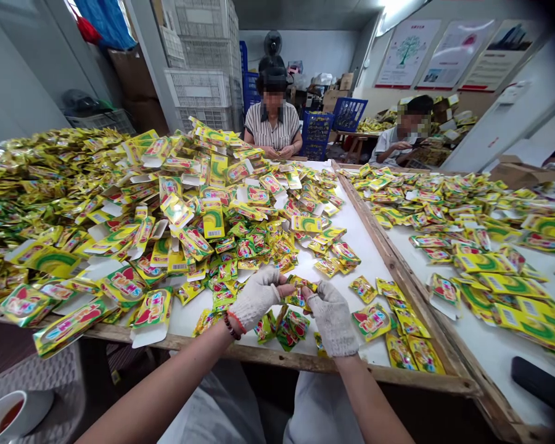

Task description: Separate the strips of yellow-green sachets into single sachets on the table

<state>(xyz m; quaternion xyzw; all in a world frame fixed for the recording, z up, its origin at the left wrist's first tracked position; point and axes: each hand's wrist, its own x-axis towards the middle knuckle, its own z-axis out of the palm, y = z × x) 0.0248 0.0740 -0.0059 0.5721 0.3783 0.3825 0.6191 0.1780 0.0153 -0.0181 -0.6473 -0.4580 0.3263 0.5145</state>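
Both my hands wear white knit fingerless gloves and meet over the near edge of the white table [365,246]. My left hand [258,297] and my right hand [332,316] pinch a small bunch of yellow-green sachets [300,288] between their fingertips. More loose sachets [284,327] lie just under my hands. A big heap of yellow sachets and folded cartons [120,209] covers the table's left half.
A wooden rail [388,259] separates a second white table [490,345] on the right, strewn with sachets. Two people sit at the far end. Stacked white crates [203,68] stand behind. A white cup [9,416] sits low left; a black object [543,382] lies at right.
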